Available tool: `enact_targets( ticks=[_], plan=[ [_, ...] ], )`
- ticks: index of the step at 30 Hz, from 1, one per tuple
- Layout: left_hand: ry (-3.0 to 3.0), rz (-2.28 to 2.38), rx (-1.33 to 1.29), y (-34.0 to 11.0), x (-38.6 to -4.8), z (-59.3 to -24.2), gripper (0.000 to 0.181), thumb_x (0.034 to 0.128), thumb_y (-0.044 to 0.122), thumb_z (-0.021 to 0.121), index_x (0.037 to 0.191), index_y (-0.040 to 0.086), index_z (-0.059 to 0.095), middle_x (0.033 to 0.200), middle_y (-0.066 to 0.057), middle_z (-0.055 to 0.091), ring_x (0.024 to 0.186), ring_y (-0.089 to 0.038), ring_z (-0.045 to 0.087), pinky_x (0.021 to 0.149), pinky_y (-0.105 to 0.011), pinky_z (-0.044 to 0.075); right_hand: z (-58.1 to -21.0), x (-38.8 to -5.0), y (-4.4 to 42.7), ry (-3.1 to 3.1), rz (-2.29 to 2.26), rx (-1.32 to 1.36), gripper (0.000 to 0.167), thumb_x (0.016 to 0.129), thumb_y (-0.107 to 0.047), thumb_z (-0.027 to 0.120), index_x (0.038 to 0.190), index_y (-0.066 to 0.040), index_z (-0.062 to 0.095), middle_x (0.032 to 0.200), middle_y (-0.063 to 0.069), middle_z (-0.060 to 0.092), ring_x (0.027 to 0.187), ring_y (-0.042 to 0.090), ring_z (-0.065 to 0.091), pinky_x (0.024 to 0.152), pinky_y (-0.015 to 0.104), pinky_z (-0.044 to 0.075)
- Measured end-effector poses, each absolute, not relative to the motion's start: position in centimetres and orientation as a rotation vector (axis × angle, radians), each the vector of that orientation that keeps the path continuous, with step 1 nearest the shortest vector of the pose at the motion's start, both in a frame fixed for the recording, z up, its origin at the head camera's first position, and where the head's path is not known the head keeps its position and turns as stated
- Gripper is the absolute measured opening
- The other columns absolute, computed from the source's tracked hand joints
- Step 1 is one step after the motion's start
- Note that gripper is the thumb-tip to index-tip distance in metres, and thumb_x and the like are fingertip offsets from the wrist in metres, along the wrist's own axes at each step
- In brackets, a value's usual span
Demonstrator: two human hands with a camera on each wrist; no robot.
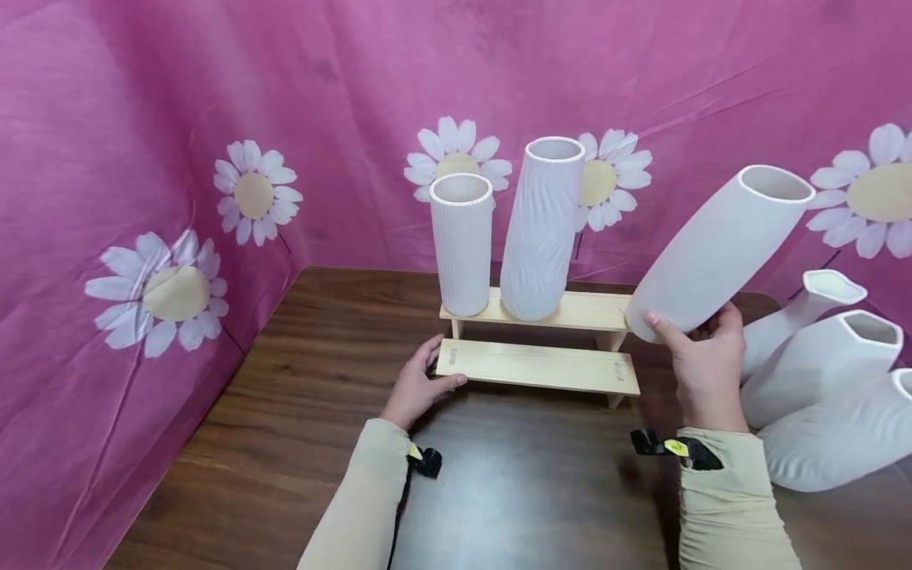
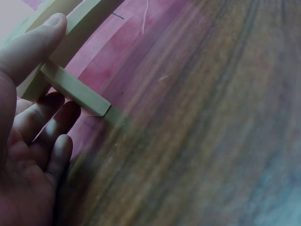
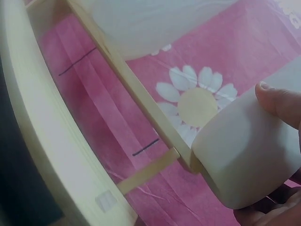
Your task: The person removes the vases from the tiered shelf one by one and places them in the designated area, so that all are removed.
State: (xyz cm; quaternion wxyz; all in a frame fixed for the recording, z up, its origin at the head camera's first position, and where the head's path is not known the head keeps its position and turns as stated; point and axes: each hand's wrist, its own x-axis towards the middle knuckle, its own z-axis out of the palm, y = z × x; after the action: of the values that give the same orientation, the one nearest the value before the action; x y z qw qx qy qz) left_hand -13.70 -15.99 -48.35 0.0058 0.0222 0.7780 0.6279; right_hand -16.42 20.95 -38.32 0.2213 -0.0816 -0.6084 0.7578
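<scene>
Now the right hand (image 1: 712, 368) is clamping fingers round a smooth vase (image 1: 716, 249), bare shelf (image 1: 600, 310) dividing it from a rippled vase (image 1: 543, 229), the left hand (image 1: 419, 389) pinching one wooden rack (image 1: 539, 366) edge.

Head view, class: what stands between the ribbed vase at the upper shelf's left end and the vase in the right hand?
The wavy-textured vase, standing on the upper shelf, as the head view shows.
</scene>
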Motion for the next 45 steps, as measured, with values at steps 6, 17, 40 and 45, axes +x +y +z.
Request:
enact_targets(
  ticks=[6, 17, 40, 45],
  plan=[
    [2.393, 1.982, 0.049, -15.8, -13.5, -48.7, 0.09, 0.0814, 0.009, 0.084, 0.154, 0.0, 0.033, 0.147, -0.012, 0.053, 0.131, -0.023, 0.052, 0.111, -0.044, 0.036, -38.7, -16.5, 21.5, -1.611, 2.105, -0.259, 0.074, 0.071, 0.011, 0.084, 0.132, -0.009, 0.047, 0.125, 0.007, 0.056, 0.114, 0.018, 0.056, 0.086, 0.017, 0.05],
    [2.429, 1.97, 0.064, -16.3, -13.7, -48.2, 0.09, 0.0796, 0.014, 0.087, 0.153, 0.004, 0.037, 0.145, -0.009, 0.056, 0.13, -0.02, 0.053, 0.111, -0.043, 0.037, -38.9, -17.2, 22.3, -1.703, 1.981, -0.362, 0.08, 0.07, 0.003, 0.088, 0.137, -0.011, 0.047, 0.125, 0.003, 0.054, 0.115, 0.017, 0.054, 0.088, 0.015, 0.047],
    [2.43, 1.978, 0.053, -16.3, -13.8, -48.0, 0.09, 0.079, 0.011, 0.087, 0.153, 0.002, 0.037, 0.143, -0.01, 0.058, 0.126, -0.021, 0.056, 0.109, -0.043, 0.038, -44.2, -18.3, 23.8, -2.239, 1.583, -0.607, 0.096, 0.073, -0.028, 0.089, 0.148, -0.009, 0.033, 0.137, 0.006, 0.045, 0.125, 0.02, 0.047, 0.102, 0.027, 0.039],
    [2.426, 1.971, 0.065, -16.1, -13.8, -48.0, 0.09, 0.0797, 0.012, 0.086, 0.153, 0.002, 0.036, 0.144, -0.011, 0.056, 0.128, -0.022, 0.054, 0.11, -0.043, 0.037, -45.2, -18.3, 24.3, -2.224, 1.573, -0.63, 0.097, 0.073, -0.028, 0.089, 0.149, -0.01, 0.032, 0.14, 0.008, 0.044, 0.127, 0.022, 0.046, 0.105, 0.028, 0.038]
  ],
)
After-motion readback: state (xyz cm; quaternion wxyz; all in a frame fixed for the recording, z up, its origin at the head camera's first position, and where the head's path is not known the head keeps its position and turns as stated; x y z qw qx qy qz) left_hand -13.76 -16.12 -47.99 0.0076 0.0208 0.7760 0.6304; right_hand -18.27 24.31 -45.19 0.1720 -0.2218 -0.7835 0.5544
